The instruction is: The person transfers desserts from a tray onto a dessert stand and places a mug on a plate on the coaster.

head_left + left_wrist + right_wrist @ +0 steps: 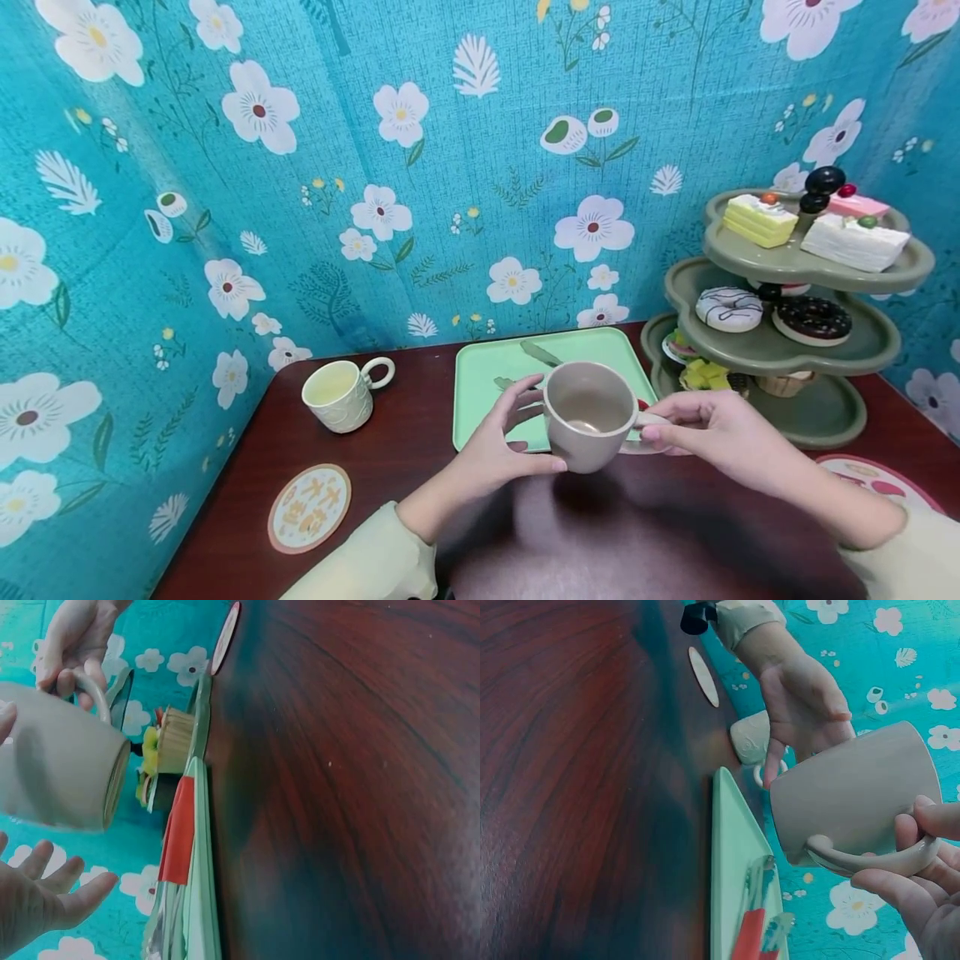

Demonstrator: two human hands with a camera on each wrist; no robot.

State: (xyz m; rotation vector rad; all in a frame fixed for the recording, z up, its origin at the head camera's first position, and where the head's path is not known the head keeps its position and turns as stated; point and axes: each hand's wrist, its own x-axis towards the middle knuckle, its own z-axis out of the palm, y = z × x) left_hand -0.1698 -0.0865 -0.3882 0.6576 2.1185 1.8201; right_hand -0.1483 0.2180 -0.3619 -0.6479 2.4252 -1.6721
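A plain grey-beige mug [591,417] is held above the table, its mouth toward the head camera. My right hand [720,433] pinches its handle [877,862] between thumb and fingers. At the mug's other side is my left hand [487,442], fingers spread and not wrapped round it; its thumb tip is close against the mug, contact unclear. Behind the mug lies a light green tray [480,375], partly hidden. Red-handled utensils [178,832] rest on the tray.
A cream cup [341,407] stands at the back left, near a round coaster [310,508]. To the right rises a tiered stand [825,417] bearing cakes, doughnuts and other sweets. Another round coaster [873,475] is partly behind the right forearm. A floral curtain [450,250] hangs behind.
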